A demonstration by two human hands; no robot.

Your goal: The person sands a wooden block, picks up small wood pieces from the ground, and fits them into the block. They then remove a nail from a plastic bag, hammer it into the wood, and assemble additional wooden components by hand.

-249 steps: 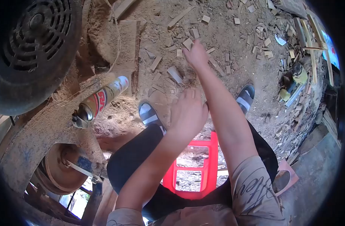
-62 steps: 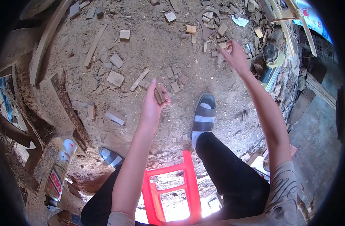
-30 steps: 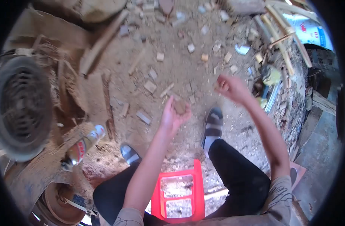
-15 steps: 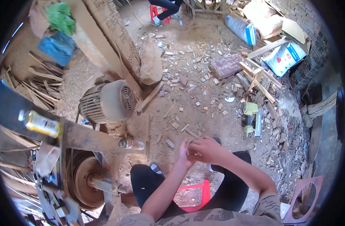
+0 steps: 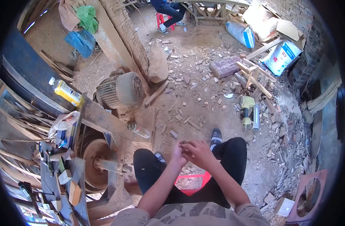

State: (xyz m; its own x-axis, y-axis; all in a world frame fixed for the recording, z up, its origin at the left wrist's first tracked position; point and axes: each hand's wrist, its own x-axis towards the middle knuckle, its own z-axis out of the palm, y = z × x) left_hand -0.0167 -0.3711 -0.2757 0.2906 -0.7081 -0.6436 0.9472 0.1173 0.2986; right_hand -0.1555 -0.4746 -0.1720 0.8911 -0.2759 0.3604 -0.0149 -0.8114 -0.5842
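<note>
My left hand (image 5: 179, 153) and my right hand (image 5: 198, 151) meet in front of my knees, above the red stool (image 5: 206, 178) I sit on. The fingers of both are bent and pressed together at the tips. Something small and dark may be between them, but I cannot make it out. Beyond them, wood offcuts (image 5: 174, 133) lie on the dusty floor. A green nail gun (image 5: 247, 109) rests on the ground ahead to the right.
At left stand a motor (image 5: 121, 90), a machine with a round wheel (image 5: 95, 162), a yellow-labelled bottle (image 5: 67, 92) and a clear jar (image 5: 138, 130). Another person (image 5: 172, 11) sits at the top. Sacks (image 5: 281, 56) and a wooden frame (image 5: 255, 77) lie upper right.
The view has shifted, bringing more of the left-hand bench and the seated person into sight. My hands have drawn nearer my body, and the right one has turned, its forearm now more upright.
</note>
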